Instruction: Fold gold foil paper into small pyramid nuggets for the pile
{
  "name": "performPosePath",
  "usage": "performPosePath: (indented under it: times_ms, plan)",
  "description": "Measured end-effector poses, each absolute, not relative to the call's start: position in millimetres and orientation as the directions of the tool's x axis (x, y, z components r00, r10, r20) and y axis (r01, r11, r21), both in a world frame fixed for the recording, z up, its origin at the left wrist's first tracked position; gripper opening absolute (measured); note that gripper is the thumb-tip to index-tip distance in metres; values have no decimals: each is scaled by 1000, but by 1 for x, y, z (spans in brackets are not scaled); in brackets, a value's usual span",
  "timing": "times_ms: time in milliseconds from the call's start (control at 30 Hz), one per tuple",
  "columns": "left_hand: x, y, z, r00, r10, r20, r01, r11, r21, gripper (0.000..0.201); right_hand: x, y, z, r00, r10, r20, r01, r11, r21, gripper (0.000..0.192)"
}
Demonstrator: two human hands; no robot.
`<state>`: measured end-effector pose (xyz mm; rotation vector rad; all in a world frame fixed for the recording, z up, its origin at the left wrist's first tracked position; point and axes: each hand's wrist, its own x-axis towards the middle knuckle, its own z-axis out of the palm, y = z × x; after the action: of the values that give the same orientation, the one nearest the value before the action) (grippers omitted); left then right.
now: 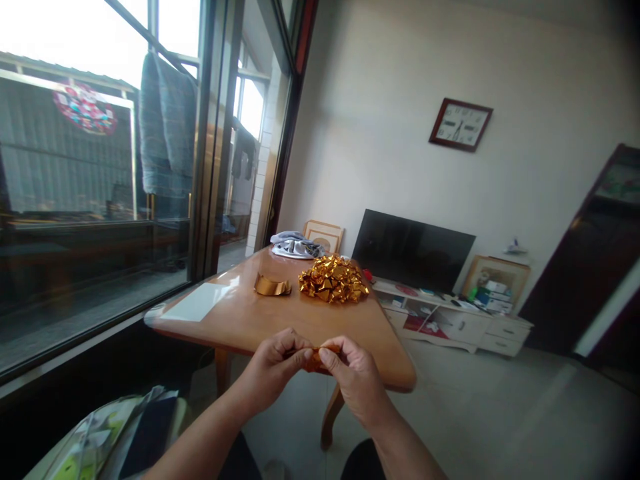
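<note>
Between the two hands, at the near edge of the table (235, 320), a small gold foil piece (320, 359) is pinched from both sides: the left hand (273, 367) and right hand (353, 377) are both closed narrowly on it. Folding it well probably means firm thumb creases and even edges. Beyond the hands lie a foil strip (271, 285) and a heap of folded foil (333, 280). No readable writing shows.

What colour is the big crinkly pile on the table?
Shiny gold. The pile of folded foil pieces glints on the wooden table, seen in the head view.
</note>
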<state>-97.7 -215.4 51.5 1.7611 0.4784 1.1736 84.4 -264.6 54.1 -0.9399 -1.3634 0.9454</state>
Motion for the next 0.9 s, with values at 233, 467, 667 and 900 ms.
performPosePath:
  times_ms: [233, 467, 667, 900]
  plan:
    - [-96, -219, 53, 444, 705, 553, -90, -579, 810, 24, 88, -269, 53, 15, 927, 375, 54, 374, -926, 29]
    - [-92, -220, 55, 469, 704, 533, -22, -593, 805, 23, 93, -272, 53, -12, 922, 387, 81, 387, -919, 26]
    - [-90, -225, 58, 433, 686, 585, -9, -646, 763, 24, 94, -277, 53, 9, 922, 386, 90, 384, -919, 29]
    - [-90, -228, 57, 433, 675, 597, -11, -658, 753, 23, 99, -277, 50, 13, 915, 403, 175, 394, -902, 30]
